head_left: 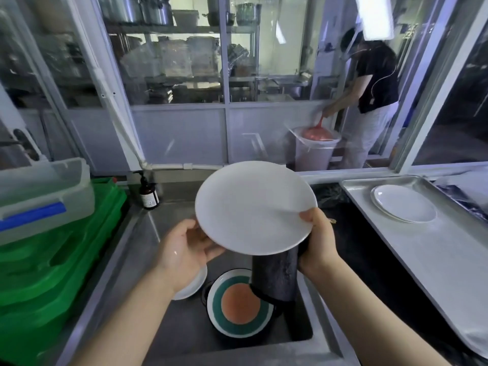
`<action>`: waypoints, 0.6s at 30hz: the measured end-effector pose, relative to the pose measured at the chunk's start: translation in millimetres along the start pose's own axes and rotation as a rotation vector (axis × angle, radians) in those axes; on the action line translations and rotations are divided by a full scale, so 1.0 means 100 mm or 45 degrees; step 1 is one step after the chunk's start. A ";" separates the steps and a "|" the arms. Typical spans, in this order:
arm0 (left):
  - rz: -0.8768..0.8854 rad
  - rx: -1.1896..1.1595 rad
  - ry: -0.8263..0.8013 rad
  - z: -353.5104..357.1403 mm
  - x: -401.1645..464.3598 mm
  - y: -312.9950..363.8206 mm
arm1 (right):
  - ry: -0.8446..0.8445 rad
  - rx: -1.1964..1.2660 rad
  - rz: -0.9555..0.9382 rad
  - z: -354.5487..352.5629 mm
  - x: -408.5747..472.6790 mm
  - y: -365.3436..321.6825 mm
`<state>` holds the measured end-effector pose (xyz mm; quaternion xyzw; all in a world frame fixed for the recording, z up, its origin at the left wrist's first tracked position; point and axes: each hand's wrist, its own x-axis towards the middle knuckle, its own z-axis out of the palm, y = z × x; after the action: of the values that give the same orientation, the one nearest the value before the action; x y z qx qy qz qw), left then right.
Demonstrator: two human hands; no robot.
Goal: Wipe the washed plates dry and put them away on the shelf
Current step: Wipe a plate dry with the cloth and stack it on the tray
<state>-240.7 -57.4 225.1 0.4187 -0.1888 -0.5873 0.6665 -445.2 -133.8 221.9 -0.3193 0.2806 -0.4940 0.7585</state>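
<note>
Plate (254, 207), white and round, is held tilted above the sink (163, 326), its face toward the camera. Right hand (318, 240) grips its right rim, thumb curled over the front edge and the other fingers hidden behind; the same hand also holds a dark cloth (274, 276), which hangs from under the plate down toward the sink. Left hand (184, 253) is at the plate's lower left rim, palm up, fingers loosely curved under the edge; whether they touch it cannot be told.

Down in the sink lie a striped plate (237, 310) with an orange centre and teal ring, partly behind the cloth, and a small white plate (191, 285) to its left, mostly covered by the left hand. Right of the sink, a metal tray (422, 247) carries another white plate (404, 203). Left of the sink stand green crates (52, 273) with a clear lidded box (45, 196) on top. A brown bottle (149, 192) stands at the sink's back left corner. Beyond the glass behind the sink, a person (369, 96) bends over a white bucket (314, 149).
</note>
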 end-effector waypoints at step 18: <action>0.461 0.260 -0.118 0.02 -0.05 0.29 | 0.412 -0.377 -0.141 -0.17 0.14 -0.08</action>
<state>-225.6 -54.6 250.2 0.4157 -0.3498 -0.4546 0.7058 -457.5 -152.3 215.8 -0.3587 0.4500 -0.5332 0.6201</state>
